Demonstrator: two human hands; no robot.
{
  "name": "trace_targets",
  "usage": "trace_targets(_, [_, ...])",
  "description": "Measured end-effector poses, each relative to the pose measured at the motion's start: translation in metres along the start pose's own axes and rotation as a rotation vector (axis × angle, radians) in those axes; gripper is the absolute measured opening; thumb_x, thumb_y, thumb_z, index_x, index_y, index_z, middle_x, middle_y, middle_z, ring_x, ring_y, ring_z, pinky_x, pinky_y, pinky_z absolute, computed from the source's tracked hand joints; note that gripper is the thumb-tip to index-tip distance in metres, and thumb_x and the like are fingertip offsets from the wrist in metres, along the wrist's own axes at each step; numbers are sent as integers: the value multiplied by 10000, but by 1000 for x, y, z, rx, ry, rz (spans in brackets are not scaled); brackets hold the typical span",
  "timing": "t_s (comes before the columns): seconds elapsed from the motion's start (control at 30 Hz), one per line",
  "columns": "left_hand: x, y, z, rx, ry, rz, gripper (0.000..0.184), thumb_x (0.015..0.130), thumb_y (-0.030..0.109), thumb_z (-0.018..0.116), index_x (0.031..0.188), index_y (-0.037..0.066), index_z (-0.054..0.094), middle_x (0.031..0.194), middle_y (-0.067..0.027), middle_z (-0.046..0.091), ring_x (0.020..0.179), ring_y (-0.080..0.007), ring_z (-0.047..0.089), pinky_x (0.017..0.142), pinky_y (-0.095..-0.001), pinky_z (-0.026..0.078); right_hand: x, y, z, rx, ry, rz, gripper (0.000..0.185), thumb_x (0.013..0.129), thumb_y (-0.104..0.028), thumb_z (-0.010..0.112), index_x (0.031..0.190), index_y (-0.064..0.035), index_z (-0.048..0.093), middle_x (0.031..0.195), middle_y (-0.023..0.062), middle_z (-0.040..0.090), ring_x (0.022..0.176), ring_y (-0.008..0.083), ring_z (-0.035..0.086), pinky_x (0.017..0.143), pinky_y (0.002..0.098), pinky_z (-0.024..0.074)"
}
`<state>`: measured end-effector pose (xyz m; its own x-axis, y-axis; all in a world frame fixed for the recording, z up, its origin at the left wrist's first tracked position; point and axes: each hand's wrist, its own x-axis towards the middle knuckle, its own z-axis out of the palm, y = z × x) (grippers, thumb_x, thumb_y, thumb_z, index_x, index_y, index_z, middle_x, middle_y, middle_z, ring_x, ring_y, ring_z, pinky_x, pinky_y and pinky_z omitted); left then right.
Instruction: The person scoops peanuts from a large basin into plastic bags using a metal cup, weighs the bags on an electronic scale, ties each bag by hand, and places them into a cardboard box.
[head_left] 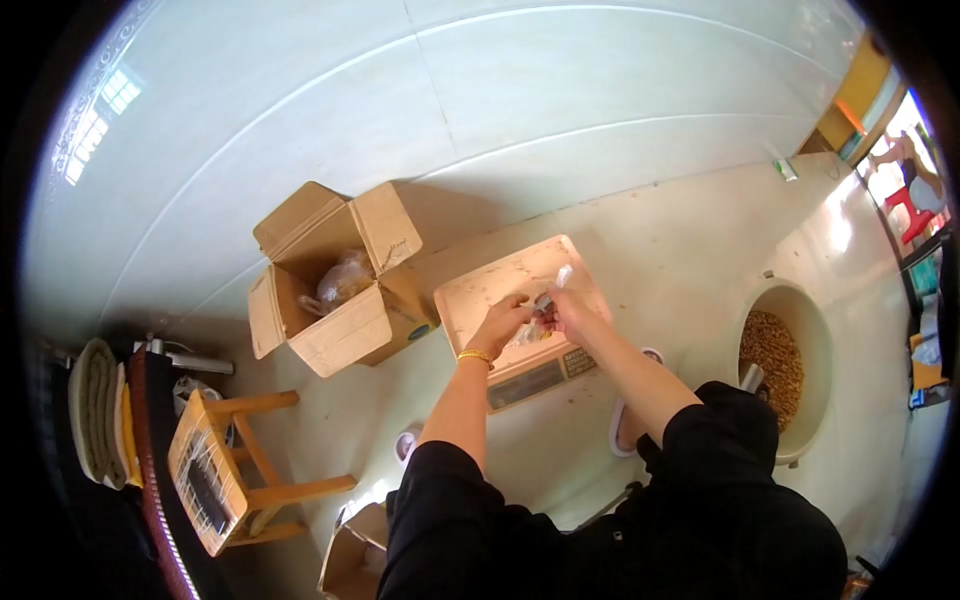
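Right hand is gripping plastic bag over scale; left hand is hovering close beside, its grip impossible to tell.

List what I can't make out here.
All in the head view:
Crumpled clear plastic: the part that the right hand covers.
Flat peach-coloured plastic scale: display reading, too small and blurred.
Large open brown cardboard box: its floor, hidden by walls and the clear plastic bag inside.
Small brown cardboard box: cut off by the bottom edge, partly behind a black sleeve.
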<state>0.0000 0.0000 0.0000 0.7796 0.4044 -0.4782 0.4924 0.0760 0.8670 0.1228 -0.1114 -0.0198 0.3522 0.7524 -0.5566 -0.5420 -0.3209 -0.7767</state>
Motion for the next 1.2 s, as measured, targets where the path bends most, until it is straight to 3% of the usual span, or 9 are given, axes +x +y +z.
trace_targets(0.1, [-1,-10,-4,112,24,77,433,769,256,614,1166,87,582,1082,-145,626,936,-247,600,788,-296,456,-1,1,12,106,130,96,368,941,-370,409,891,-30,543,718,81,587,559,151,566,478,258,455])
trace_targets(0.17, [-3,3,10,645,114,243,327,760,272,624,985,35,650,951,-198,636,894,-331,602,795,-388,470,-2,-1,4,-61,5,7,283,933,-296,447,867,-36,537,715,77,581,561,149,558,466,240,441])
trace_targets(0.33, [7,-4,11,610,314,242,161,804,144,538,797,12,629,891,-212,629,822,-365,606,740,-427,477,-13,-10,23,-263,72,-150,133,862,-154,581,883,-34,527,741,55,592,595,143,563,500,263,456])
trace_targets(0.4, [7,-11,13,661,333,264,153,801,142,543,806,15,628,881,-212,631,816,-365,608,737,-426,482,-9,-3,23,-362,123,-213,134,835,-109,624,897,-38,528,764,41,604,630,140,576,547,292,476])
trace_targets(0.47, [11,-15,15,707,354,288,145,799,139,548,816,18,627,872,-211,633,810,-365,610,734,-424,486,-11,3,23,-735,220,-558,188,789,-21,628,938,-20,513,718,66,592,640,186,583,566,314,470])
trace_targets(0.67, [15,-16,12,951,181,225,211,821,183,554,905,14,649,889,-206,643,855,-353,620,780,-415,491,-27,7,28,-1099,234,-825,195,734,35,563,923,-11,567,736,164,594,700,312,593,621,373,478])
trace_targets(0.9, [1,5,18,794,200,195,224,810,160,539,928,3,647,918,-230,635,890,-354,614,800,-410,485,-15,18,21,-1231,285,-879,124,692,20,560,780,-20,638,775,176,612,729,334,596,670,400,476])
trace_targets(1.07, [2,-8,11,668,266,339,156,765,94,544,863,35,650,857,-202,646,837,-345,619,762,-398,491,-12,18,18,-1152,338,-644,111,750,-67,560,822,-11,624,816,195,597,795,355,596,716,398,488])
trace_targets(1.2, [-1,-5,8,635,265,351,125,743,41,576,847,23,643,851,-198,648,827,-334,623,747,-391,491,-7,14,18,-1123,370,-598,133,754,-99,579,827,3,624,793,182,598,734,342,604,667,428,501])
